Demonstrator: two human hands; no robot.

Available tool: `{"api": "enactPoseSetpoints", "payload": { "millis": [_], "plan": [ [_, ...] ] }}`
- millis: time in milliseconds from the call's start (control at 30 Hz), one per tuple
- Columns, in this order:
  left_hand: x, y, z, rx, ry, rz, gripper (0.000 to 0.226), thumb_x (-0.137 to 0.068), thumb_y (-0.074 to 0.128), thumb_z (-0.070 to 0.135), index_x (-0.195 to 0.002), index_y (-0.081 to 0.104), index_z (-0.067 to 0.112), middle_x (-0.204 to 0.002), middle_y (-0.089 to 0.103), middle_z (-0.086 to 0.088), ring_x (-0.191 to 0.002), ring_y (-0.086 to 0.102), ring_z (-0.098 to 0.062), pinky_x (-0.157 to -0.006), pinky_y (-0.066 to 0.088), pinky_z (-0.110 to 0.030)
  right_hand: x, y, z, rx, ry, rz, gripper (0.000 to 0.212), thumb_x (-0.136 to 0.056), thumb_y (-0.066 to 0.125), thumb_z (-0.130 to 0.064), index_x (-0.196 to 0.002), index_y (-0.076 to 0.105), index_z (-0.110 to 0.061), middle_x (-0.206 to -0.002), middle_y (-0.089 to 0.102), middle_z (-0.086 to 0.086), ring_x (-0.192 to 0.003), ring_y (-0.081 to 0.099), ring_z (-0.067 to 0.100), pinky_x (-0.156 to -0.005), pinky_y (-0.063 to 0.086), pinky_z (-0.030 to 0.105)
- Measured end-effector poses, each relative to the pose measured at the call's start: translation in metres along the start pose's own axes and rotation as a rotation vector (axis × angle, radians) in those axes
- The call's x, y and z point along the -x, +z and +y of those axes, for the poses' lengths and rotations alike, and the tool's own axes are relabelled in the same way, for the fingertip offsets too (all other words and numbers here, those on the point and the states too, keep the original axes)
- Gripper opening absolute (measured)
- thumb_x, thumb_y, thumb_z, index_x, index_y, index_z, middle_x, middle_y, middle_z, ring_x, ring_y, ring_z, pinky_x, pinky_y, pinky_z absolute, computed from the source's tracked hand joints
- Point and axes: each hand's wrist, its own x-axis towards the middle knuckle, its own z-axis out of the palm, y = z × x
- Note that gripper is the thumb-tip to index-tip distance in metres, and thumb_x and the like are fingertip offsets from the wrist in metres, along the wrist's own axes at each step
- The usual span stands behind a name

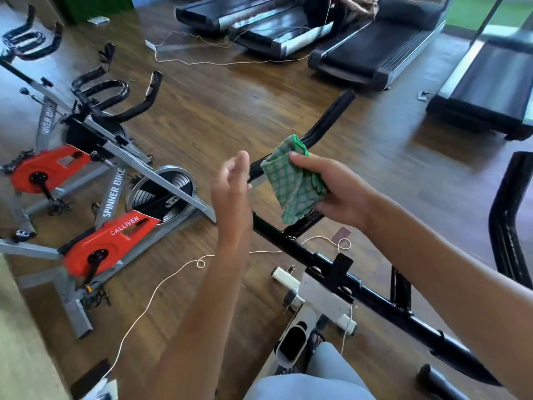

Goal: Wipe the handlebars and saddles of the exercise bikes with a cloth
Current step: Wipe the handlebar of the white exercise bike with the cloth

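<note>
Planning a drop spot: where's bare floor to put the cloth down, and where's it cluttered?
Bare wood floor lies between the black handlebar, the treadmills and the red spin bikes. Crowded: white cord loops under the left hand; right hand holds the cloth.

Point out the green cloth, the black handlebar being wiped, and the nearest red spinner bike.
green cloth point(294, 183), head view, middle of the checked fabric.
black handlebar point(331, 118), head view, upper bar.
red spinner bike point(109, 243), head view, red cover.

Wood floor point(230, 111): two spinner bikes point(115, 197) left, treadmills point(375, 53) beyond, white cord point(161, 284) trailing across.
</note>
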Motion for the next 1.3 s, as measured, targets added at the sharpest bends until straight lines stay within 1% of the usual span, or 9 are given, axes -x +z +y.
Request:
{"api": "enactPoseSetpoints", "payload": {
  "millis": [133,200,333,500,600,700,800,1033,1300],
  "plan": [
    [0.034,-0.009,0.003,0.434,-0.194,-0.399,0.056,-0.093,0.048,0.050,-0.135,0.054,0.012,-0.128,0.066,-0.005,-0.123,0.060,-0.019,-0.106,0.044,-0.041,0.021,0.019,-0.006,-0.131,0.092,-0.008,0.029,-0.101,0.054,-0.027,-0.115,0.068,-0.006,-0.109,0.075,0.009,-0.093,0.073,0.020,-0.090,0.058,0.035],
    [0.044,-0.009,0.005,0.584,-0.227,-0.539,0.050,-0.099,0.040,0.040,-0.137,0.052,0.011,-0.133,0.062,-0.012,-0.126,0.058,-0.024,-0.102,0.048,-0.040,0.026,0.034,-0.001,-0.073,0.057,0.036,0.026,-0.102,0.055,-0.025,-0.109,0.069,-0.005,-0.107,0.075,0.010,-0.093,0.073,0.021,-0.093,0.057,0.037],
    [0.052,-0.008,0.002,0.793,-0.361,-0.340,0.039,-0.098,0.049,0.023,-0.131,0.057,0.004,-0.118,0.070,-0.012,-0.111,0.067,-0.023,-0.087,0.056,-0.033,0.043,0.058,0.014,0.235,-0.155,0.228,0.024,-0.102,0.056,-0.035,-0.098,0.064,-0.013,-0.086,0.074,-0.002,-0.079,0.071,0.011,-0.071,0.058,0.026],
    [0.061,-0.027,-0.024,0.139,0.162,0.165,0.027,-0.100,0.051,0.005,-0.126,0.061,0.005,-0.118,0.071,-0.004,-0.111,0.067,-0.015,-0.093,0.055,-0.039,0.056,-0.018,0.022,0.818,-0.395,0.724,0.018,-0.097,0.056,-0.048,-0.101,0.057,-0.031,-0.107,0.060,-0.001,-0.099,0.060,0.016,-0.086,0.049,0.036],
    [0.066,-0.025,-0.068,-0.315,0.549,-0.068,0.045,-0.097,0.047,-0.004,-0.142,0.046,0.001,-0.146,0.051,-0.011,-0.139,0.045,-0.025,-0.112,0.039,-0.051,0.065,-0.065,0.033,0.990,-0.168,0.894,0.027,-0.099,0.052,-0.048,-0.118,0.057,-0.029,-0.129,0.051,0.006,-0.127,0.047,0.026,-0.109,0.032,0.042],
    [0.065,-0.024,-0.101,-0.632,0.704,-0.236,0.051,-0.102,0.044,0.024,-0.147,0.040,0.002,-0.156,0.038,-0.010,-0.151,0.020,-0.027,-0.121,0.016,-0.056,0.069,-0.082,0.050,0.974,0.005,0.857,0.042,-0.100,0.046,-0.051,-0.133,0.050,-0.025,-0.138,0.046,0.013,-0.134,0.039,0.030,-0.110,0.028,0.044],
    [0.065,-0.027,-0.113,-0.662,0.757,-0.299,0.068,-0.103,0.031,0.051,-0.148,0.036,0.001,-0.158,0.033,-0.013,-0.152,0.013,-0.030,-0.123,0.004,-0.052,0.068,-0.085,0.061,0.918,0.001,0.806,0.048,-0.101,0.042,-0.054,-0.141,0.041,-0.028,-0.142,0.044,0.012,-0.134,0.041,0.030,-0.111,0.031,0.044],
    [0.033,-0.047,-0.125,-0.794,1.160,-0.433,0.067,-0.102,0.021,0.055,-0.152,0.027,0.011,-0.153,0.036,-0.011,-0.149,0.023,-0.030,-0.121,0.008,-0.052,0.068,-0.087,0.066,0.894,-0.044,0.828,0.051,-0.102,0.036,-0.055,-0.147,0.039,-0.030,-0.148,0.041,0.008,-0.137,0.040,0.027,-0.111,0.029,0.040],
    [0.036,-0.041,-0.114,-0.696,1.114,-0.461,0.056,-0.107,0.011,0.037,-0.139,0.048,0.009,-0.144,0.053,-0.009,-0.142,0.039,-0.031,-0.122,0.010,-0.049,0.068,-0.089,0.070,0.870,-0.078,0.853,0.048,-0.102,0.036,-0.057,-0.144,0.042,-0.034,-0.147,0.043,0.005,-0.136,0.041,0.026,-0.114,0.030,0.043]
  ]
}}
